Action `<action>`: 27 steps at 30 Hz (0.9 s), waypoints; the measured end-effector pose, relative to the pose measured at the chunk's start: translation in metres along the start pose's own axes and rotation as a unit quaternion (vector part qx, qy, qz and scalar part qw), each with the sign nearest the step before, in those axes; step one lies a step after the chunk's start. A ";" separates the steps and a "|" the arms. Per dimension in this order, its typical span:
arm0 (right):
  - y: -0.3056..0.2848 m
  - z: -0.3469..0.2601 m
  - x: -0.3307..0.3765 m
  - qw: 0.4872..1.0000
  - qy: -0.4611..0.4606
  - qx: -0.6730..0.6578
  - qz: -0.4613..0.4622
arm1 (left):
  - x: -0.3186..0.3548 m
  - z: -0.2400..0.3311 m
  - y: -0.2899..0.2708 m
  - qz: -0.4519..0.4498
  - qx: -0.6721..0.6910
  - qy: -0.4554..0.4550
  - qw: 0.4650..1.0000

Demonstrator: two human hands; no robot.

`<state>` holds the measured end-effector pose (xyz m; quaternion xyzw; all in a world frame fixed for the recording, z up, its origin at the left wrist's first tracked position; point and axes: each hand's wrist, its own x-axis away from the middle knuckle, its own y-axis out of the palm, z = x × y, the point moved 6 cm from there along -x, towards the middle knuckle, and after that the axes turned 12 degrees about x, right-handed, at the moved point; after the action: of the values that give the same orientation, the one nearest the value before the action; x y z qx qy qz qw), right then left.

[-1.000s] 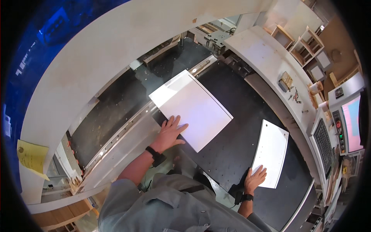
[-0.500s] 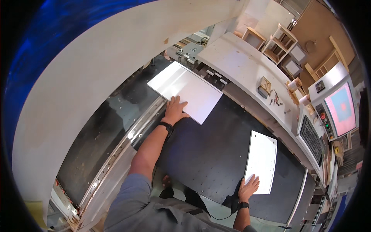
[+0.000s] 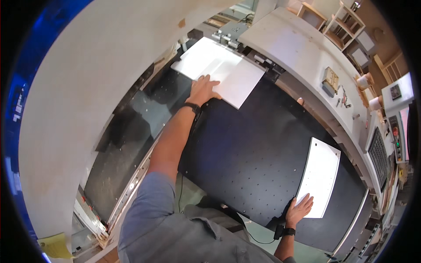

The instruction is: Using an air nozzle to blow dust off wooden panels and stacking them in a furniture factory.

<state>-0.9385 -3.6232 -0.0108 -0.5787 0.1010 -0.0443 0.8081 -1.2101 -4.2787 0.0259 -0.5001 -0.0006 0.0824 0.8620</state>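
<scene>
My left hand (image 3: 204, 90) rests with spread fingers at the near edge of a wide white panel (image 3: 243, 81), its thumb close to the panel's near corner. This panel lies toward the far end of a black machine bed (image 3: 237, 144), against a row of metal fittings. Light glares off its top, so detail is washed out. Over to the right, a narrower white panel (image 3: 321, 175) with small holes lies on the same bed. My right hand (image 3: 299, 208) is laid flat on its near end, fingers extended. Each wrist wears a dark band.
Along the bed's far right side runs a pale worktop (image 3: 298, 39) with a small box (image 3: 330, 82), loose bits and a keyboard (image 3: 378, 151). A curved cream machine cover (image 3: 87, 83) rises on the left. A cable (image 3: 258, 240) hangs near my right wrist.
My view has swung, so the scene sits differently. The wide panel appears slightly farther away against the fittings, my left hand still on it. My right hand stays on the narrow panel.
</scene>
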 end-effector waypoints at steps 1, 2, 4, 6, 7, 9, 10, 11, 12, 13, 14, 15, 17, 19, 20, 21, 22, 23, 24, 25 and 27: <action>0.002 -0.003 -0.008 1.000 -0.003 -0.015 0.015 | -0.001 -0.004 0.006 -0.009 0.005 0.018 1.000; 0.002 -0.005 -0.008 1.000 -0.007 -0.022 0.020 | -0.002 -0.006 0.009 -0.004 0.001 0.019 1.000; 0.012 -0.010 -0.013 0.998 -0.034 -0.027 0.039 | 0.001 -0.030 0.004 0.102 -0.031 0.100 0.989; 0.003 -0.024 -0.025 0.995 -0.074 -0.044 0.050 | -0.003 -0.062 0.004 0.020 -0.002 0.099 0.995; -0.014 -0.010 -0.022 0.999 -0.043 -0.016 0.030 | -0.016 -0.015 0.007 0.034 0.041 0.080 0.995; 0.001 0.001 -0.027 0.997 -0.071 0.015 0.036 | -0.034 -0.001 0.005 0.045 0.073 0.062 0.994; 0.003 0.005 -0.026 0.996 -0.076 0.000 0.045 | -0.030 -0.002 0.001 0.046 0.072 0.054 0.995; 0.006 0.002 -0.032 0.995 -0.073 -0.021 0.066 | -0.030 -0.005 0.000 0.047 0.068 0.047 0.995; 0.020 -0.001 -0.033 0.994 -0.081 -0.016 0.067 | -0.032 -0.018 0.001 0.052 0.026 0.089 0.994; 0.024 -0.004 -0.030 0.993 -0.095 -0.012 0.070 | -0.026 -0.020 0.009 0.042 0.035 0.052 0.997; 0.025 -0.004 -0.027 0.995 -0.087 -0.007 0.056 | -0.022 -0.019 0.011 0.014 0.030 0.043 0.999; 0.027 0.000 -0.027 0.996 -0.075 -0.001 0.043 | -0.007 -0.012 0.008 0.010 0.060 0.011 0.998; 0.035 0.008 -0.026 0.995 -0.085 0.001 0.054 | 0.002 -0.012 0.006 0.017 0.101 -0.006 0.995; 0.033 0.011 -0.026 0.993 -0.086 0.020 0.079 | 0.009 0.000 0.001 0.011 0.100 -0.022 0.995; 0.032 0.006 -0.025 0.994 -0.082 0.016 0.070 | 0.012 0.002 -0.005 0.007 0.084 -0.017 0.996; 0.027 0.006 -0.024 0.994 -0.074 0.009 0.081 | 0.010 0.001 -0.007 0.014 0.088 0.001 0.996; 0.025 0.006 -0.025 0.995 -0.073 0.001 0.068 | 0.006 0.001 -0.008 0.021 0.084 -0.001 0.996; 0.018 0.009 -0.025 0.996 -0.064 -0.003 0.059 | 0.000 0.000 -0.003 0.037 0.111 0.020 0.993; 0.011 0.010 -0.026 0.997 -0.056 -0.017 0.057 | 0.001 0.004 -0.009 0.030 0.139 -0.011 0.990; 0.013 0.014 -0.022 0.996 -0.058 -0.007 0.061 | -0.013 -0.008 0.003 0.021 0.118 0.049 0.992; 0.021 0.015 -0.021 0.996 -0.071 0.013 0.060 | -0.028 -0.022 0.029 0.028 0.061 0.060 0.996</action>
<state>-0.9564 -3.5988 -0.0243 -0.5628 0.0772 0.0447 0.8218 -1.2401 -4.2878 -0.0076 -0.4509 0.0702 0.0760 0.8866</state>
